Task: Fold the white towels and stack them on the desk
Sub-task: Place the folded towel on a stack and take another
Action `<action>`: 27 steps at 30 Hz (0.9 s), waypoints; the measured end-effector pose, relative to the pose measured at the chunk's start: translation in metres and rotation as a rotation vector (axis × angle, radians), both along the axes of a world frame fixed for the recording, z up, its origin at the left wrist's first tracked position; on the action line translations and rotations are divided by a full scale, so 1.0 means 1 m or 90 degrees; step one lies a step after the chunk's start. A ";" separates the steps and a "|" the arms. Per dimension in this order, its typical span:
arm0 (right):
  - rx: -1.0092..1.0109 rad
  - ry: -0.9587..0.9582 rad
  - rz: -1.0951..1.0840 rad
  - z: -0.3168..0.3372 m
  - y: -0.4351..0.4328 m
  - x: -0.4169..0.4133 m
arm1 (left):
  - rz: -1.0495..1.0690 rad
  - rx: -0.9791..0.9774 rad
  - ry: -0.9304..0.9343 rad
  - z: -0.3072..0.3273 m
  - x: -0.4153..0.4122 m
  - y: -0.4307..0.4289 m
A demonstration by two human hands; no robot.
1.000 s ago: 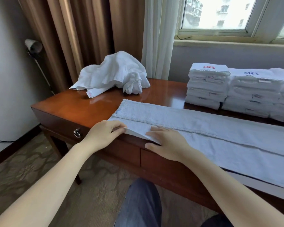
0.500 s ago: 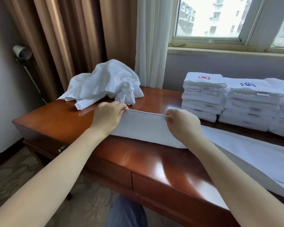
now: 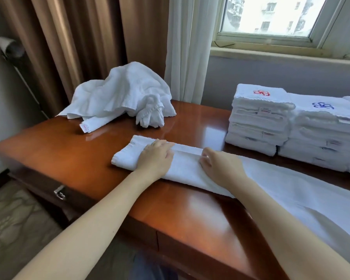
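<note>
Glossy, smooth reddish wood table (image 3: 73, 158); matt, nubbly white terry cloth towel (image 3: 281, 190); shiny metal drawer pull (image 3: 59, 193)

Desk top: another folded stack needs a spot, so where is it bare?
Bare desk lies left of the towel being folded, in front of the crumpled pile. A strip between pile and stacks is free. The right side is crowded.

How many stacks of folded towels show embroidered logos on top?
2: the red-logo stack at the desk's back right, and the blue-logo stack touching its right side. More may lie beyond the frame's right edge.
</note>
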State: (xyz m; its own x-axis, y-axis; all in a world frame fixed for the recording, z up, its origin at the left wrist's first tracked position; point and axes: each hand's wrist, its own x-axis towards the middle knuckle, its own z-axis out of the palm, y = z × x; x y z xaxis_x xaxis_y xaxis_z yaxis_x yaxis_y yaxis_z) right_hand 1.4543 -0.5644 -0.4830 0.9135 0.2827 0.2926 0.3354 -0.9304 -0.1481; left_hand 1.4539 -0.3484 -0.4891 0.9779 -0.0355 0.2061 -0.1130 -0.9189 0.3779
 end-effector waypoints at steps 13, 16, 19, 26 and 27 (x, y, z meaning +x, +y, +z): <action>0.046 0.035 -0.006 0.003 0.018 -0.016 | -0.031 0.136 0.116 -0.001 -0.011 0.017; 0.069 0.067 -0.041 0.009 0.008 -0.027 | -0.037 0.106 0.102 0.007 -0.018 0.006; 0.091 0.057 -0.078 0.013 -0.012 -0.045 | -0.099 -0.001 0.035 0.012 -0.029 -0.019; 0.119 0.046 -0.174 0.028 -0.075 -0.099 | -0.303 -0.094 -0.049 0.027 -0.059 -0.090; 0.119 0.042 -0.183 0.029 -0.084 -0.108 | -0.323 -0.089 -0.065 0.027 -0.063 -0.098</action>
State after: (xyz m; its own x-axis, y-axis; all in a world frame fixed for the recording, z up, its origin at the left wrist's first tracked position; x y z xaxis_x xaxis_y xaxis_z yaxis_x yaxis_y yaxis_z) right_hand 1.3463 -0.6485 -0.4540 0.9668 -0.0423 0.2520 0.0467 -0.9402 -0.3373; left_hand 1.3911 -0.4468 -0.4622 0.8201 -0.4635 0.3356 -0.5720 -0.6814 0.4567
